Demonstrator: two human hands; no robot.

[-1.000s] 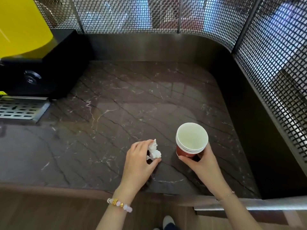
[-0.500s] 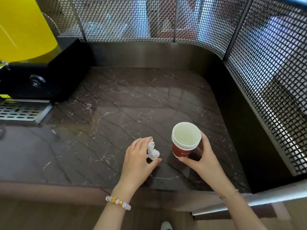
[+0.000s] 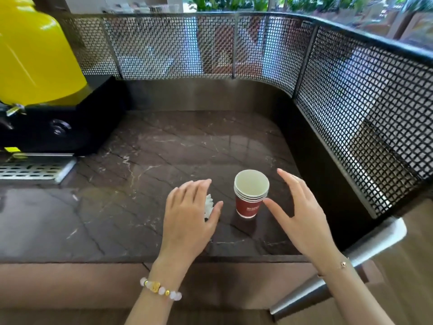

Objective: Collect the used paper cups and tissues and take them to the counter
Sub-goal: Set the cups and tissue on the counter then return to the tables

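**Two open hands by the cups and the tissue**

On the dark stone counter [image 3: 164, 160], near the front edge, a stack of red paper cups [image 3: 250, 195], upright, white inside. Just left of the stack, a small crumpled white tissue [image 3: 209, 204], also on the counter, half hidden.

Left hand [image 3: 189, 219] above the tissue, palm down, fingers loose and spread a little. Covers part of the tissue. Holds nothing. Hard to tell if touching the tissue or not.

Right hand [image 3: 302, 214] just right of the cups, fingers straight and spread wide. Grips nothing. Thumb tip right next to the stack, near the rims; cannot tell if touching.

Bead bracelet [image 3: 161, 289] on the left wrist, thin chain [image 3: 343, 263] on the right wrist.

Far left, a big yellow tank [image 3: 35, 55] on a black base [image 3: 58, 130], with a metal drip tray [image 3: 30, 170] in front. Along the back and the right side, a black mesh fence [image 3: 351, 90].
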